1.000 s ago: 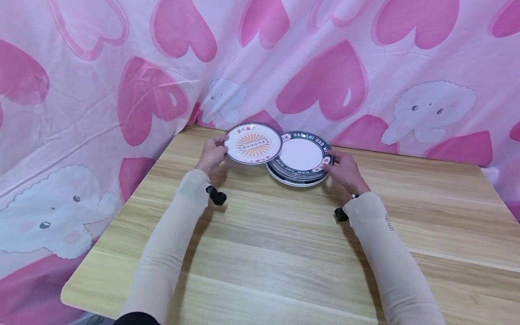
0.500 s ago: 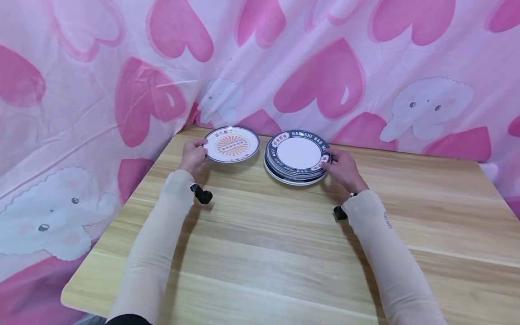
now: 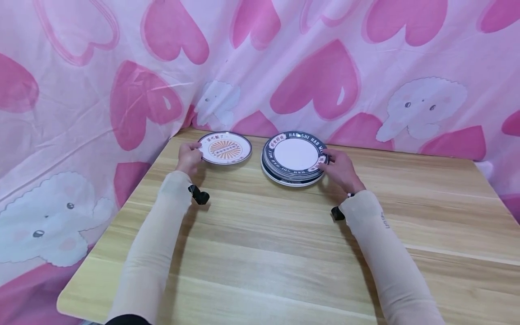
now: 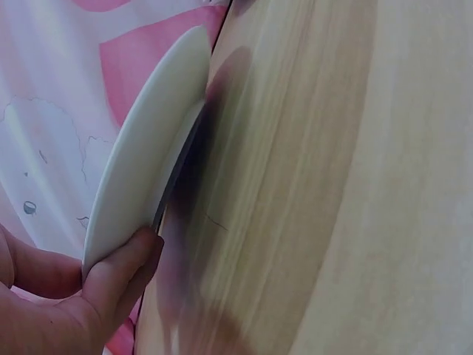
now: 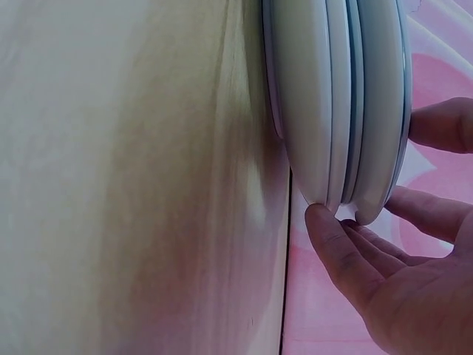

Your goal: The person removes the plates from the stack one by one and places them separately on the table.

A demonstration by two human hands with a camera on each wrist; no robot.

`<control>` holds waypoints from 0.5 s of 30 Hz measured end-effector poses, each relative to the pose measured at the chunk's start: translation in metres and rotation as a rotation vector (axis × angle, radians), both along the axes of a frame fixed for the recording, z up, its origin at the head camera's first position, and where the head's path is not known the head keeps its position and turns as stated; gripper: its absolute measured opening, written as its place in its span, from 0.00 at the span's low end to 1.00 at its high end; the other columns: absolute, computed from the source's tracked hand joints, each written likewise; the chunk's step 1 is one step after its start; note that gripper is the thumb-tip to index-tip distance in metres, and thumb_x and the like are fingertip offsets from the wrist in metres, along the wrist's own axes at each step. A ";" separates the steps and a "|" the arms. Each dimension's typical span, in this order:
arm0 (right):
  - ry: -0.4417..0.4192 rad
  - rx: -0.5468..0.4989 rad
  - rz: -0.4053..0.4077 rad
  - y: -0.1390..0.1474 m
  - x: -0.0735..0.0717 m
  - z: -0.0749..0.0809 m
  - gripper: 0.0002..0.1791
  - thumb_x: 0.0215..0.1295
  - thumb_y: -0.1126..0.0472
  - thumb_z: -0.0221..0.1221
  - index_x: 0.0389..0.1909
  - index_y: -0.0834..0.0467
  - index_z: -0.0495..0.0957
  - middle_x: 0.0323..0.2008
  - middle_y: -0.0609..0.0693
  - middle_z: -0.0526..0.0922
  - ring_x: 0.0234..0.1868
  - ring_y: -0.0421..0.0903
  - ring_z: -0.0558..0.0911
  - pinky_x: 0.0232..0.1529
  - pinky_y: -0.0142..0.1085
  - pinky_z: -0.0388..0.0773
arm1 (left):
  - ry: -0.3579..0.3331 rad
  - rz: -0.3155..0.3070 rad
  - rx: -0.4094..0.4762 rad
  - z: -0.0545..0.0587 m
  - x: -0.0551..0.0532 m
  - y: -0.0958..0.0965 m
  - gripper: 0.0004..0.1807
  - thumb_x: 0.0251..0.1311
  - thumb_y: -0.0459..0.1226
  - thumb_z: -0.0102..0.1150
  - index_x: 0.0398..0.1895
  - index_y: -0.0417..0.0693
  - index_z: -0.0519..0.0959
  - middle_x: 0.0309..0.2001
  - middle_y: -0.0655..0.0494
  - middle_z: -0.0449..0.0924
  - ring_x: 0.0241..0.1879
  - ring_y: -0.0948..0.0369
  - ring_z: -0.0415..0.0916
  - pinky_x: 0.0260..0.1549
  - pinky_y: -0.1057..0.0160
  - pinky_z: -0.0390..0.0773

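My left hand [image 3: 189, 158] pinches the near-left rim of a white plate [image 3: 225, 148] with an orange sunburst and a dark edge. In the left wrist view that plate [image 4: 144, 151] tilts just above the wood, its shadow beneath; whether its far edge touches down I cannot tell. To its right stands a stack of plates [image 3: 295, 154], the top one white with a dark lettered rim. My right hand [image 3: 343, 169] grips the stack's right edge. In the right wrist view its fingers [image 5: 340, 251] lie along several plate edges, while other fingertips touch the top rim.
Both hands work near the back of a wooden table [image 3: 260, 253]. A pink heart-patterned cloth [image 3: 317, 72] hangs right behind the plates and along the left side. A small black wrist camera [image 3: 198, 195] sits under the left wrist.
My left hand has carried the sunburst plate left and down, away from the stack that it overlapped in view before. My right hand has stayed at the stack's edge.
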State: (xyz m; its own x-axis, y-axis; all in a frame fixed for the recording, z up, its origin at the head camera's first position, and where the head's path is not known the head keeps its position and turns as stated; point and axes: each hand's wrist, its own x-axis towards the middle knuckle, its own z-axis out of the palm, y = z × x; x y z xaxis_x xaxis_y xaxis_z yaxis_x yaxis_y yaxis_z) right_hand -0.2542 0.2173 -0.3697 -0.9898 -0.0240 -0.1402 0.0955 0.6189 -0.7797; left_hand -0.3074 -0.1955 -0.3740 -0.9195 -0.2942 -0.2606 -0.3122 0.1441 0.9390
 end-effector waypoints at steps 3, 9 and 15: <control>-0.013 0.001 0.000 -0.001 0.000 -0.002 0.34 0.62 0.59 0.54 0.68 0.60 0.56 0.70 0.60 0.57 0.70 0.58 0.58 0.69 0.51 0.59 | 0.000 0.004 0.006 -0.004 0.000 -0.001 0.32 0.51 0.18 0.36 0.63 0.36 0.65 0.66 0.45 0.60 0.30 0.65 0.66 0.22 0.75 0.71; -0.016 0.007 -0.003 -0.001 -0.001 -0.002 0.33 0.62 0.59 0.53 0.68 0.59 0.56 0.70 0.59 0.56 0.70 0.58 0.57 0.69 0.51 0.58 | -0.022 -0.055 0.055 -0.008 -0.005 -0.007 0.33 0.53 0.18 0.34 0.66 0.38 0.60 0.69 0.44 0.55 0.56 0.58 0.65 0.53 0.69 0.73; 0.004 -0.002 0.007 0.000 0.000 -0.002 0.33 0.62 0.60 0.53 0.68 0.60 0.57 0.70 0.60 0.58 0.70 0.59 0.58 0.69 0.51 0.59 | -0.044 -0.131 -0.008 -0.011 -0.005 -0.015 0.36 0.53 0.18 0.40 0.68 0.43 0.58 0.69 0.44 0.55 0.53 0.60 0.65 0.41 0.77 0.74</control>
State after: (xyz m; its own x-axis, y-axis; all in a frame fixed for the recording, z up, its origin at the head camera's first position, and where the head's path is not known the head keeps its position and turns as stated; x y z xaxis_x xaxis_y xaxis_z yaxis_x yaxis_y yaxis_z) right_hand -0.2541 0.2176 -0.3714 -0.9902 -0.0313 -0.1360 0.0878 0.6179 -0.7814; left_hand -0.3119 -0.2107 -0.3848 -0.9380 -0.1745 -0.2995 -0.3309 0.1938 0.9235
